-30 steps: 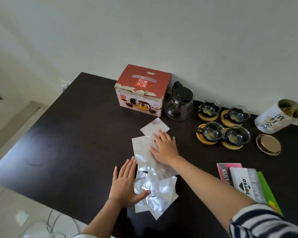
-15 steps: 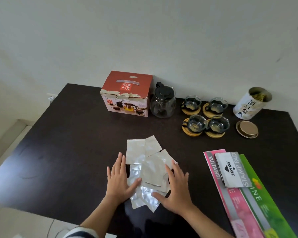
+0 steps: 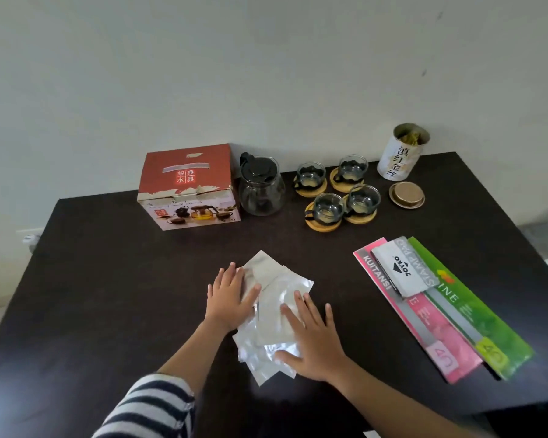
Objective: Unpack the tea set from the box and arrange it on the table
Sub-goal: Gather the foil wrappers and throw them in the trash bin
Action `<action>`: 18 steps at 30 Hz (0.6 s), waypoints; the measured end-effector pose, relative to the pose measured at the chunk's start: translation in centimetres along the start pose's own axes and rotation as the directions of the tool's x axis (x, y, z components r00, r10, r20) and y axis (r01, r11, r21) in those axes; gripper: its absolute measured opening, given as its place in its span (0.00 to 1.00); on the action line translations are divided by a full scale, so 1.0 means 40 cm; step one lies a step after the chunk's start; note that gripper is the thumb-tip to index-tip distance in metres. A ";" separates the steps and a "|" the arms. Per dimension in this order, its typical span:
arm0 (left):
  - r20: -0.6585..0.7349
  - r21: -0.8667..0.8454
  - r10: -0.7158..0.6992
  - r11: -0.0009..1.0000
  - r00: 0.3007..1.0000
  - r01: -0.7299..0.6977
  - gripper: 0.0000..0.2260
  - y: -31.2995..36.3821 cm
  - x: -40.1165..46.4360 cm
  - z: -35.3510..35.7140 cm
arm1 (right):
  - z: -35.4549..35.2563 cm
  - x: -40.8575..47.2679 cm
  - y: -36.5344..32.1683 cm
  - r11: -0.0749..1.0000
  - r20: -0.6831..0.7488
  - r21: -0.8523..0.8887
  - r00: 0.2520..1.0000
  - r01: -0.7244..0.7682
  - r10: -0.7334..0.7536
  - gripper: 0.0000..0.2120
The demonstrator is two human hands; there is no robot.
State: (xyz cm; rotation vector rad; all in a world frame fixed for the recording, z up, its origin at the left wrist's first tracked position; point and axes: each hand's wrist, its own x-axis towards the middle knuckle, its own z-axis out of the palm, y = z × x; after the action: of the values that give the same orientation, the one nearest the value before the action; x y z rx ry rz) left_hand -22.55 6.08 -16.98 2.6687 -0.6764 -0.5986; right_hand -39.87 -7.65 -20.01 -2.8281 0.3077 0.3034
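Both hands slid inward, bunching the foil packets (image 3: 276, 311) tighter. Left hand (image 3: 227, 300) and right hand (image 3: 314, 339) lay flat on them, fingers spread, well in front of the box (image 3: 189, 188).

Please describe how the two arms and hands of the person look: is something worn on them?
The left hand and right hand are bare: no gloves, and no rings or watch that I can see. The left arm has a sleeve with dark and white stripes, pushed up to about the elbow. The right forearm shows no sleeve.
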 end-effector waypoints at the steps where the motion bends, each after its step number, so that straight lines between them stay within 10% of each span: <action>1: -0.021 -0.014 0.011 1.000 1.000 -0.011 0.31 0.003 -0.014 0.005 | -0.004 0.007 -0.014 1.000 -0.004 0.000 1.000 -0.016 0.016 0.43; 13: -0.062 -0.016 0.240 0.970 0.969 -0.242 0.38 -0.077 -0.137 -0.010 | -0.002 0.021 -0.068 0.964 -0.169 0.263 0.981 -0.046 0.093 0.38; 18: 0.072 0.101 0.224 0.968 0.972 -0.230 0.57 -0.106 -0.119 -0.033 | -0.052 0.072 -0.046 0.901 -0.197 0.328 0.912 -0.284 0.360 0.39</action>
State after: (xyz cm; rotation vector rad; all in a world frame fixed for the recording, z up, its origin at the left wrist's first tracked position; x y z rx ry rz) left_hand -24.16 12.31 -16.03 2.6272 -1.0435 -0.5958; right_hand -36.30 -7.05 -18.26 -2.5094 0.8156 -0.0428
